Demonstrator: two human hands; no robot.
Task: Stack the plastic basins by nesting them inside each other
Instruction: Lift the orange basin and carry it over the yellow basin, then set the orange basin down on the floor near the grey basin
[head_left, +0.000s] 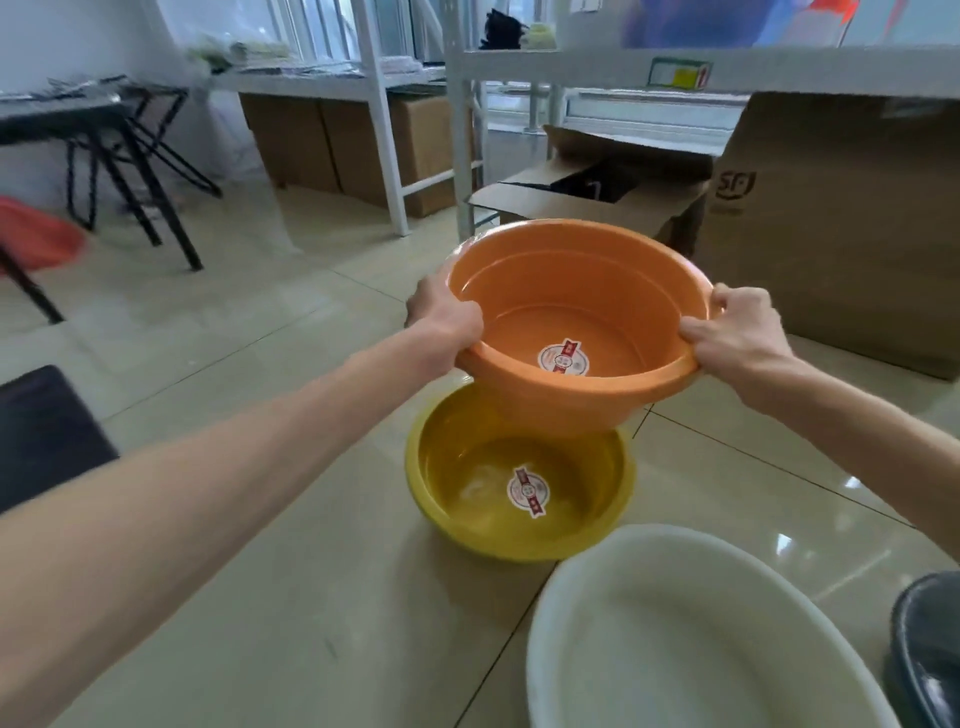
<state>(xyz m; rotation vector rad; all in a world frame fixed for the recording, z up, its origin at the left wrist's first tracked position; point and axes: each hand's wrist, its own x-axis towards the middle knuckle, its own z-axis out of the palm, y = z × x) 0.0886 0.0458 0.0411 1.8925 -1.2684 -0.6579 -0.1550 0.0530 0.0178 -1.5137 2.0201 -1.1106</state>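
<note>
Currently held: a round orange plastic basin (566, 291) with a rolled rim and a red-and-white sticker on its floor, lifted clear of the tiled floor (260, 364) and tilted a little toward the camera.
Left hold: the left hand (447, 322) is closed on the basin's left rim, its fingers hidden beyond the rim.
Right hold: the right hand (737, 332) is closed on the opposite rim, thumb on top, fingers curled beneath the lip.
Basin relative to the hands: it hangs between them, rim level with the knuckles, bowl dropping below the grip.
Target below: a round yellow plastic basin (519, 483) with the same kind of sticker sits upright on the floor; the orange basin's underside overlaps its far edge, with a gap between them as far as can be judged.
Nearby: a larger white plastic basin (691, 634) stands on the floor near the camera, just beside the yellow one.
Handling, as a judgement: empty thin plastic, so light and slightly flexible; the glossy wall looks slippery, and the rolled rim is the sure hold.
Next move, as a judgement: bring it toward the camera, centre it over the yellow basin and lower it level.
</note>
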